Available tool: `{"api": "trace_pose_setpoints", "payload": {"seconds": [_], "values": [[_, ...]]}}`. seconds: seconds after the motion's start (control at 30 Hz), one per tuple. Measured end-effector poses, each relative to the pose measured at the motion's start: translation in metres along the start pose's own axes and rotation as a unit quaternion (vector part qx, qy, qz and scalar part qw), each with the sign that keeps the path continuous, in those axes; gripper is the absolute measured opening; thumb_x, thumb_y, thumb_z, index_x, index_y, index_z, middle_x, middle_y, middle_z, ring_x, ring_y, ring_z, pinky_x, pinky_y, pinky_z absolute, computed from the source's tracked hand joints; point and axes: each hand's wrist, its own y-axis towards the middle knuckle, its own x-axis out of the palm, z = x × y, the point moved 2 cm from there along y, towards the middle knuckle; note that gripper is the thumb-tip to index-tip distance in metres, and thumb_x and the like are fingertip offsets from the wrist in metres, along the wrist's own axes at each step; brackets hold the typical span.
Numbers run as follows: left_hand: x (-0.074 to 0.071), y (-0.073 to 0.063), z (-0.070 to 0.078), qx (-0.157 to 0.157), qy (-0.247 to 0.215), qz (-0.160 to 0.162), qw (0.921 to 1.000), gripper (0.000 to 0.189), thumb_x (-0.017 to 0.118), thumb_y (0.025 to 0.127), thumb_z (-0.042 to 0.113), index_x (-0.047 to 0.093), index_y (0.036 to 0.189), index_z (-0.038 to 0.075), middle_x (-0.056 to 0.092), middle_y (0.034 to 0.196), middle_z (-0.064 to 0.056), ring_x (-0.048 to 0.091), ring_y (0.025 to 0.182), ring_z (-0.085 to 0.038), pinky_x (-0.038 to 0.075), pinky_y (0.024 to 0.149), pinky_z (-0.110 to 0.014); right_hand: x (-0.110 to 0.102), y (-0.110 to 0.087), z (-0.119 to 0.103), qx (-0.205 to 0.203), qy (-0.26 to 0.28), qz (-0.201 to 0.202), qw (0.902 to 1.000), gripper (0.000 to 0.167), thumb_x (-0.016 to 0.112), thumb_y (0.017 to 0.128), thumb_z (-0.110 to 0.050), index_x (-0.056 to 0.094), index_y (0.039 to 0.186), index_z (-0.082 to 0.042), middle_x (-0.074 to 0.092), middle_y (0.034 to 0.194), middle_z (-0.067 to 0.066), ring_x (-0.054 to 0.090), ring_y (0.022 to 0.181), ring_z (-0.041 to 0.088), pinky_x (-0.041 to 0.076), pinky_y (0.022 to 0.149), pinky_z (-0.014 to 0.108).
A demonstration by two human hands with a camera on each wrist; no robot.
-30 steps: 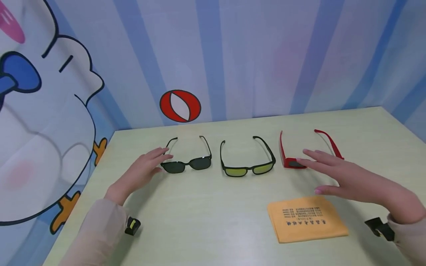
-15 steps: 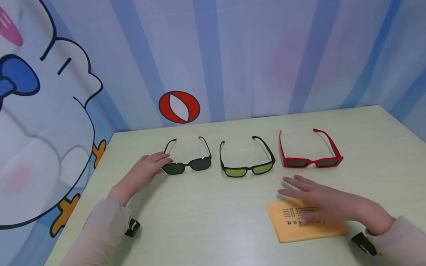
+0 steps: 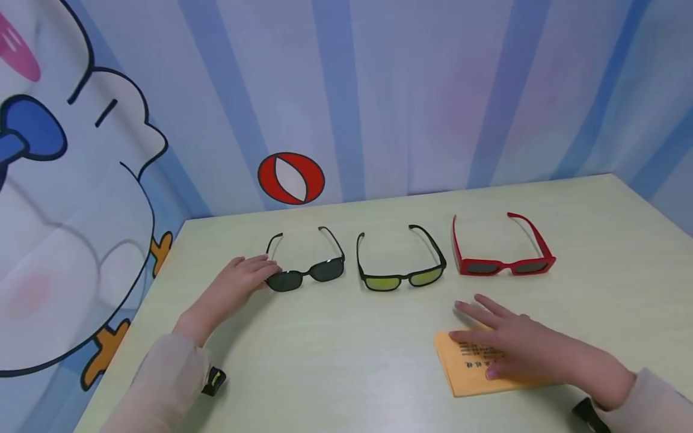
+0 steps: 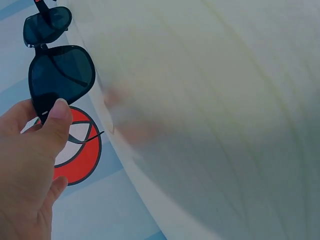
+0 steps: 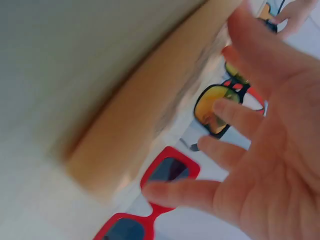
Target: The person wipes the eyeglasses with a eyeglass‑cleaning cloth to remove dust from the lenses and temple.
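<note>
In the head view, my left hand (image 3: pixel 227 294) pinches the left front corner of the black sunglasses (image 3: pixel 326 270). The left wrist view shows the thumb (image 4: pixel 57 117) on the front of the dark lens (image 4: pixel 62 72), with fingers behind it. Spread fingers mark my right hand (image 3: pixel 533 349), which hovers over a folded orange cloth (image 3: pixel 455 376) with printed dark lettering. From the right wrist, the palm (image 5: pixel 285 165) faces the cloth (image 5: pixel 135 110) and holds nothing. Whether a fingertip touches the cloth, I cannot tell.
Black-framed glasses with yellow lenses (image 3: pixel 383 283) stand mid-table, temples unfolded toward the back. To their right sit red-framed sunglasses (image 3: pixel 506 267), also unfolded. The pale table (image 3: pixel 325 373) ends at a striped blue backdrop (image 3: pixel 379 108) with cartoon prints.
My right hand has moved from in front of the red sunglasses down and left, over the orange cloth. The left hand has closed on the corner of the black sunglasses, which have tilted slightly.
</note>
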Motion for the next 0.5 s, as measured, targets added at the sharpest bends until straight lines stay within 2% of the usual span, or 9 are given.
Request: {"api": "trace_pose_setpoints", "payload": {"seconds": [0.1, 0.23, 0.4, 0.5], "values": [[0.000, -0.002, 0.002, 0.002, -0.006, 0.009, 0.9999, 0.038, 0.071, 0.080, 0.004, 0.061, 0.116, 0.009, 0.062, 0.119, -0.011, 0.053, 0.116, -0.030, 0.036, 0.097, -0.055, 0.004, 0.003, -0.003, 0.002, -0.026, 0.000, 0.9997, 0.056, 0.074, 0.079, -0.027, 0.055, 0.131, -0.025, 0.038, 0.142, 0.016, 0.029, 0.128, 0.047, 0.043, 0.076, 0.065], [0.001, -0.001, 0.006, 0.025, -0.010, 0.024, 0.9994, 0.035, 0.073, 0.078, 0.004, 0.063, 0.111, 0.008, 0.065, 0.112, -0.011, 0.058, 0.109, -0.029, 0.038, 0.096, -0.051, 0.010, 0.002, -0.005, -0.018, -0.040, -0.011, 0.9990, 0.053, 0.076, 0.076, -0.017, 0.060, 0.126, -0.020, 0.049, 0.131, 0.017, 0.046, 0.117, 0.041, 0.046, 0.086, 0.048], [0.002, -0.004, 0.010, 0.049, -0.021, 0.041, 0.9977, 0.038, 0.077, 0.072, 0.002, 0.063, 0.108, 0.007, 0.065, 0.102, -0.008, 0.061, 0.094, -0.025, 0.047, 0.086, -0.041, 0.013, -0.004, -0.003, -0.058, -0.041, -0.003, 0.9975, 0.055, 0.076, 0.077, -0.022, 0.057, 0.129, -0.018, 0.048, 0.131, 0.015, 0.045, 0.116, 0.039, 0.048, 0.085, 0.042], [0.001, -0.007, 0.013, 0.057, -0.018, 0.049, 0.9970, 0.038, 0.078, 0.071, 0.000, 0.063, 0.105, 0.008, 0.065, 0.096, -0.005, 0.061, 0.087, -0.020, 0.049, 0.079, -0.035, 0.016, -0.007, 0.000, -0.103, -0.041, 0.036, 0.9932, 0.051, 0.074, 0.080, -0.026, 0.058, 0.127, -0.015, 0.050, 0.127, 0.014, 0.046, 0.112, 0.036, 0.049, 0.082, 0.037]]}}
